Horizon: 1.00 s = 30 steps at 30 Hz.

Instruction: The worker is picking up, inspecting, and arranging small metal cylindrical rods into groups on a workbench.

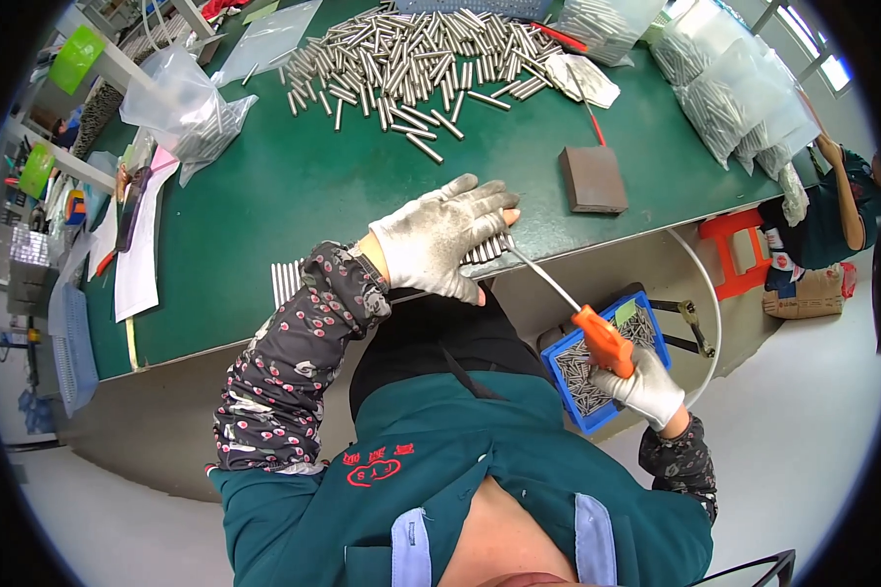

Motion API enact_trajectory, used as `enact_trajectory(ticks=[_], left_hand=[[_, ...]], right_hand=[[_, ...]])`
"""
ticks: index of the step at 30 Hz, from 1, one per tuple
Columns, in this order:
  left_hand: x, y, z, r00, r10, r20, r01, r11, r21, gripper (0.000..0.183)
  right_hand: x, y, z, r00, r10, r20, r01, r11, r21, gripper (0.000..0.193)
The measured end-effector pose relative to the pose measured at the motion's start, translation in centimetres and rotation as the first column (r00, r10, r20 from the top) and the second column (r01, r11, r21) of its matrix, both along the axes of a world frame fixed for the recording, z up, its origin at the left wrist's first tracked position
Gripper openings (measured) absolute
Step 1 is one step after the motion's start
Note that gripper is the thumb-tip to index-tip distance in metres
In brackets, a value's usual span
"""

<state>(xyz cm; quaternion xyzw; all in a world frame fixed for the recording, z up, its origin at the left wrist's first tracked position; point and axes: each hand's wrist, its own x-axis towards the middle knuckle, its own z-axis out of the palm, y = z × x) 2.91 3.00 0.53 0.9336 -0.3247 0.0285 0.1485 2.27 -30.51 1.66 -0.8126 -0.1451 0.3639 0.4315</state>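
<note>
My left hand (pixel 440 235), in a soiled white glove with bare fingertips, lies flat with fingers stretched over a row of short metal pins (pixel 482 252) at the table's near edge. The glove hides part of that row. My right hand (pixel 648 389), also gloved, is closed around the orange handle of what looks like an air blow gun (pixel 605 340). Its long thin metal tube points up and left, with the tip at the row's right end, beside my left fingers. More pins (pixel 286 282) lie side by side left of my left forearm.
A large heap of metal pins (pixel 411 64) covers the far part of the green table (pixel 235 225). A brown block (pixel 593 180) sits at the right. Bagged pins (pixel 724 98) stand far right. Below the edge is a blue crate (pixel 589 423) of pins, near a white hose (pixel 707 264).
</note>
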Motion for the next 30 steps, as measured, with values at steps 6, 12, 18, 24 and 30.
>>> enact_trajectory(ticks=[6, 12, 18, 24, 30], left_hand=[[-0.1, 0.1, -0.1, 1.000, 0.009, -0.004, -0.009, 1.000, 0.001, 0.101], [0.0, 0.2, -0.2, 1.000, -0.010, 0.003, 0.010, 1.000, -0.002, 0.101], [-0.7, 0.8, 0.7, 0.996, 0.007, 0.089, -0.011, 0.999, 0.046, 0.101], [-4.7, 5.8, 2.5, 0.990, 0.114, 0.079, -0.120, 0.990, 0.073, 0.104], [-7.2, 5.5, 0.6, 0.992, 0.125, -0.004, -0.123, 0.982, 0.141, 0.095]], right_hand=[[0.4, 0.7, 0.8, 0.998, 0.042, -0.048, -0.046, 0.996, -0.082, 0.033], [-0.2, 0.2, 0.6, 0.996, 0.082, -0.029, -0.084, 0.993, -0.080, 0.032], [-0.2, 0.3, -1.1, 0.996, 0.086, -0.013, -0.084, 0.993, 0.087, 0.031], [-1.0, 2.2, -0.7, 0.982, 0.189, -0.022, -0.186, 0.977, 0.104, 0.024], [-0.6, 3.9, -0.6, 0.972, 0.232, 0.043, -0.229, 0.972, -0.054, 0.026]])
